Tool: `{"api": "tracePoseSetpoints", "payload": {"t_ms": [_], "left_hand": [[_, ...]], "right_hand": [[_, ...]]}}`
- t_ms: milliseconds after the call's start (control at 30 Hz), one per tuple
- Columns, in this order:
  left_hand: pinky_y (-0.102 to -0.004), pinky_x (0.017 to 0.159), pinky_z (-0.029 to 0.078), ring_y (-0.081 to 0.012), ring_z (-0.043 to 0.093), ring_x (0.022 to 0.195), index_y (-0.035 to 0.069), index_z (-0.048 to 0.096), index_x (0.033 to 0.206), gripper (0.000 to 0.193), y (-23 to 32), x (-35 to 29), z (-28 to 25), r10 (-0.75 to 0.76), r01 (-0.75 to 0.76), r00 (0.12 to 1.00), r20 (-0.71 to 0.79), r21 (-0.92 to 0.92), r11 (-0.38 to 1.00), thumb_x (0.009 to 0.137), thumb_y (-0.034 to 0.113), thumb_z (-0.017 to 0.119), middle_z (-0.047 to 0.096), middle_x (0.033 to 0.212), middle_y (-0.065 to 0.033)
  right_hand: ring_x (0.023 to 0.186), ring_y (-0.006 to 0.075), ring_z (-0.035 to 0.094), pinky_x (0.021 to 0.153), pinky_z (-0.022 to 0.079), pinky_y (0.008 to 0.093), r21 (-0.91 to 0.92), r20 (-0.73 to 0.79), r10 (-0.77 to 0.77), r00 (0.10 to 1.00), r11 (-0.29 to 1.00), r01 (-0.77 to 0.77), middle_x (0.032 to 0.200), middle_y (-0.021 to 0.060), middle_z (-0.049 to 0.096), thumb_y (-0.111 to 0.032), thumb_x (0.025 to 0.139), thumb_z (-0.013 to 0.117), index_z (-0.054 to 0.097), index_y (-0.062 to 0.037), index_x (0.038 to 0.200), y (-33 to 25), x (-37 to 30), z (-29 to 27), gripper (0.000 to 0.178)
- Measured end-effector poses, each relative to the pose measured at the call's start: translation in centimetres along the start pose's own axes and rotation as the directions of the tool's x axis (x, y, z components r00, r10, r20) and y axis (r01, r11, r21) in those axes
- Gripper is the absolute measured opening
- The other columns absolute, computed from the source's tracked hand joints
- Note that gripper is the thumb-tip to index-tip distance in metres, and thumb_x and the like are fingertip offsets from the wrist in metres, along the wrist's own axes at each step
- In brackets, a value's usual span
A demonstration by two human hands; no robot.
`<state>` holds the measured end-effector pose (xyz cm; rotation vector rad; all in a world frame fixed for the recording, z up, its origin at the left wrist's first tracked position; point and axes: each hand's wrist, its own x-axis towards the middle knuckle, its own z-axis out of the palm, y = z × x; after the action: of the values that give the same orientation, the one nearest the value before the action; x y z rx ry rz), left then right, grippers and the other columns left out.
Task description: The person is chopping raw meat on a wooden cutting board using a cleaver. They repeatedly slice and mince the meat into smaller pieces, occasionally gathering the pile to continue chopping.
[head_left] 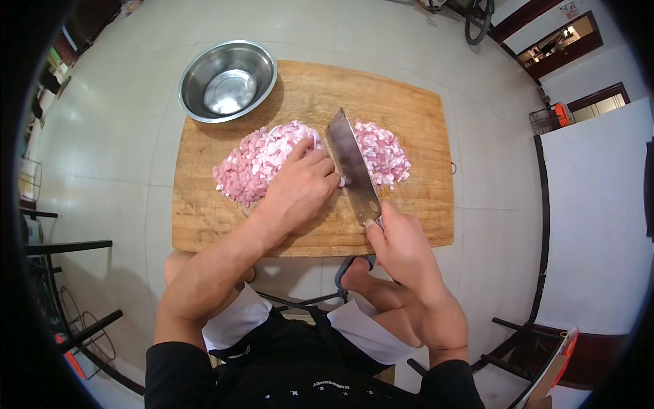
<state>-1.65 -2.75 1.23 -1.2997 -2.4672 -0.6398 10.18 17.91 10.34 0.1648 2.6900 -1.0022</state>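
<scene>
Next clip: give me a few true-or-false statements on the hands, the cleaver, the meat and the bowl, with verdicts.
1. The right hand holds the broad steel cleaver by its handle. True.
2. The left hand rests on the pile of pink diced meat. True.
3. The round steel bowl is full of meat. False: it is empty.
4. The meat lies on a white plate. False: it lies on the rectangular wooden cutting board.
5. The bowl sits at the board's near right corner. False: far left corner.
</scene>
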Motion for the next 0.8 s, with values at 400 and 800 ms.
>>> {"api": "tracePoseSetpoints", "payload": {"t_ms": [400, 800], "left_hand": [[-0.0549, 0.126, 0.041, -0.026, 0.067, 0.106, 0.011, 0.072, 0.088, 0.005, 1.7, 0.0, 0.3, -0.07, 0.07, 0.997, -0.034, 0.001, 0.998, 0.088, 0.016, 0.074, 0.065, 0.093, -0.0063], [-0.0561, 0.125, 0.043, -0.0267, 0.068, 0.106, 0.01, 0.072, 0.088, 0.009, 2.3, 0.0, 0.9, -0.16, 0.169, 0.981, -0.105, 0.082, 0.982, 0.085, 0.014, 0.079, 0.065, 0.093, -0.0068]], "right_hand": [[0.079, 0.0515, 0.071, 0.073, 0.055, 0.0554, 0.357, -0.117, 0.175, 0.978, 0.926, -0.123, 0.082, 0.0293, 0.07, -0.02, 0.107, 0.067, 0.061, 0.0054, 0.111, -1.3, 5.1, 0.2, 0.027], [0.071, 0.0485, 0.066, 0.064, 0.051, 0.0564, 0.007, -0.171, -0.016, 0.985, 1.0, 0.017, 0.076, 0.0279, 0.066, -0.017, 0.105, 0.069, 0.061, 0.0029, 0.1, -0.8, -1.2, -0.5, 0.023]]}}
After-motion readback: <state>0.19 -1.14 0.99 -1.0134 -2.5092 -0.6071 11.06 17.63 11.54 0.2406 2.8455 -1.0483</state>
